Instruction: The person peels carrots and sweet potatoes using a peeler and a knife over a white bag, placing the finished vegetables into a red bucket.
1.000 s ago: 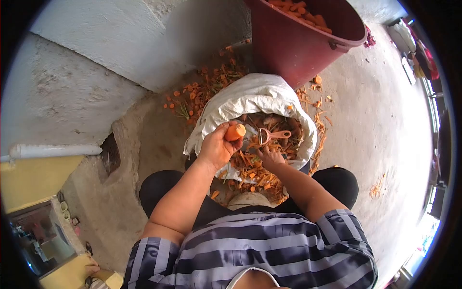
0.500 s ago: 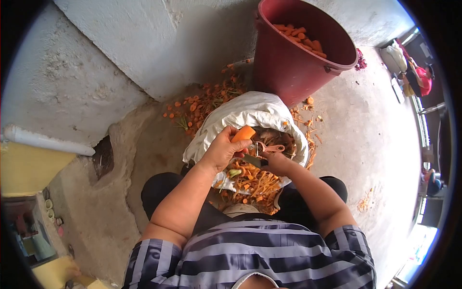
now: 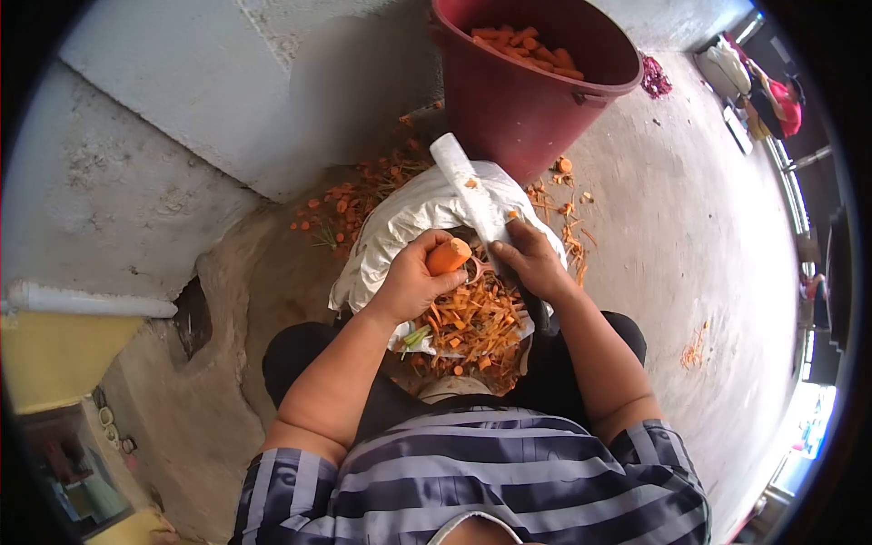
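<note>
A peeled orange carrot [image 3: 447, 258] is in my left hand [image 3: 406, 280], its flat cut end turned up and to the right. My right hand [image 3: 536, 261] is wrapped round a knife [image 3: 472, 193]; the wide pale blade points up and away, with a bit of carrot stuck on it, and the dark handle runs down below the hand. A pink peeler [image 3: 476, 270] shows between the two hands, partly hidden by the right one. Both hands are over an open white sack [image 3: 386, 232] with its rim rolled down. Carrot peelings [image 3: 477, 318] and offcuts fill it.
Behind the sack stands a tall dark red bucket [image 3: 518, 109] with carrots [image 3: 531, 50] in it. Carrot scraps [image 3: 341, 211] lie on the floor by the wall. More peelings [image 3: 696, 348] are on the right. A person [image 3: 781, 104] is at the far upper right.
The knife has swung from under the carrot to pointing up and away, its blade now in full view. The carrot has tilted more upright. The whole view has shifted slightly.
</note>
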A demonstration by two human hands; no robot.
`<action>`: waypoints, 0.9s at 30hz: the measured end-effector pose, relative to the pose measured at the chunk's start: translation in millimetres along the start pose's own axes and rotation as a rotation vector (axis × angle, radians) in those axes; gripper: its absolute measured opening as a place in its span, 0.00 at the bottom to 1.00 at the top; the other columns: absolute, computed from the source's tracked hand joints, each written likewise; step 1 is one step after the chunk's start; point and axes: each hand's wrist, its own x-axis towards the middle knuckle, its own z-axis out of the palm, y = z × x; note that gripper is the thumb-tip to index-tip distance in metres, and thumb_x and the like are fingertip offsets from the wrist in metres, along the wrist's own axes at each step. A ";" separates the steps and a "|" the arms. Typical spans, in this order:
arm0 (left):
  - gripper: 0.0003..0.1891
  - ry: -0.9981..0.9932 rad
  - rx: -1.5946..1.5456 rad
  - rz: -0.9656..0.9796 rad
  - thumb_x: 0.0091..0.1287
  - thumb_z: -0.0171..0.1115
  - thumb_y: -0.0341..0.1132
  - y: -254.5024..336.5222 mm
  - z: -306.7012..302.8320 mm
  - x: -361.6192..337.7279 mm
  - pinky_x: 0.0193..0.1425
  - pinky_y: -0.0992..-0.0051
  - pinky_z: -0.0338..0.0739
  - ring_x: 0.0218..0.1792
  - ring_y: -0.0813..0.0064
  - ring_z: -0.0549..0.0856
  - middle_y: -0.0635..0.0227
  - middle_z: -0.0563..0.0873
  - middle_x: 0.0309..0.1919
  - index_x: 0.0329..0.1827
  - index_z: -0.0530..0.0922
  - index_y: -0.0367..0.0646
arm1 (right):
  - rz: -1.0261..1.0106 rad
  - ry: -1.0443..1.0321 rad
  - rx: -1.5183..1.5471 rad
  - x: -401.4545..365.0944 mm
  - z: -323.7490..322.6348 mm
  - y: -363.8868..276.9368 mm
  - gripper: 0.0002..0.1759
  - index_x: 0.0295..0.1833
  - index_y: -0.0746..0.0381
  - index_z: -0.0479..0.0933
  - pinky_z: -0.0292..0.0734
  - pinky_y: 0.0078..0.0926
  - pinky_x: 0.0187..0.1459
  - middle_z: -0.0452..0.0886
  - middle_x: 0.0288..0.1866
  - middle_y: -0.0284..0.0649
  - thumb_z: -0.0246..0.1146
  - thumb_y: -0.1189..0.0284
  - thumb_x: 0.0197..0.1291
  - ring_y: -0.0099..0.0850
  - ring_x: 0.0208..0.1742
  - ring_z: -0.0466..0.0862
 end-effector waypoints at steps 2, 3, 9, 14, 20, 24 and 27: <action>0.18 0.002 0.041 -0.006 0.52 0.66 0.23 -6.0 4.4 6.1 0.46 0.83 0.71 0.40 0.85 0.74 0.74 0.74 0.40 0.45 0.69 0.42 | -0.135 0.017 -0.070 4.2 3.1 3.2 0.34 0.42 0.71 0.69 0.70 0.29 0.40 0.76 0.32 0.45 0.71 0.53 0.41 0.32 0.38 0.76; 0.18 0.013 0.041 0.007 0.52 0.66 0.24 -9.0 6.7 9.7 0.45 0.82 0.72 0.39 0.84 0.74 0.73 0.75 0.38 0.44 0.70 0.41 | -0.138 0.006 -0.098 6.6 2.9 6.6 0.38 0.43 0.72 0.69 0.70 0.29 0.42 0.76 0.33 0.46 0.72 0.51 0.37 0.33 0.39 0.76; 0.17 0.054 0.164 0.045 0.49 0.67 0.26 -23.3 17.1 27.4 0.42 0.77 0.73 0.35 0.77 0.78 0.66 0.79 0.33 0.41 0.72 0.40 | -0.071 0.030 -0.167 19.8 1.3 11.8 0.51 0.49 0.76 0.69 0.71 0.30 0.47 0.78 0.40 0.53 0.76 0.48 0.23 0.39 0.45 0.78; 0.17 -0.031 0.295 0.066 0.51 0.65 0.24 -19.2 19.6 37.1 0.43 0.81 0.73 0.39 0.84 0.74 0.71 0.76 0.38 0.44 0.70 0.39 | -0.025 0.023 -0.148 27.1 0.2 19.5 0.55 0.51 0.78 0.67 0.71 0.32 0.49 0.77 0.42 0.58 0.75 0.46 0.21 0.40 0.48 0.78; 0.19 -0.058 0.293 0.033 0.50 0.65 0.23 -24.3 22.7 42.5 0.44 0.80 0.72 0.39 0.83 0.74 0.71 0.77 0.37 0.44 0.70 0.39 | -0.042 0.084 -0.191 24.5 -2.7 16.9 0.55 0.50 0.79 0.68 0.73 0.33 0.46 0.78 0.38 0.58 0.74 0.45 0.22 0.41 0.43 0.80; 0.18 -0.040 0.303 0.069 0.49 0.64 0.22 -29.1 25.4 43.1 0.44 0.79 0.73 0.39 0.82 0.75 0.70 0.77 0.36 0.44 0.72 0.39 | -0.048 0.076 -0.268 21.9 -4.7 15.0 0.53 0.50 0.76 0.69 0.75 0.34 0.42 0.79 0.33 0.57 0.72 0.43 0.24 0.44 0.38 0.81; 0.17 -0.023 0.405 0.128 0.47 0.64 0.22 -28.3 25.9 42.8 0.43 0.75 0.73 0.38 0.73 0.77 0.65 0.78 0.35 0.42 0.73 0.38 | 0.022 0.074 -0.433 17.1 -3.1 5.9 0.53 0.51 0.74 0.68 0.75 0.37 0.40 0.79 0.30 0.56 0.70 0.41 0.27 0.46 0.36 0.81</action>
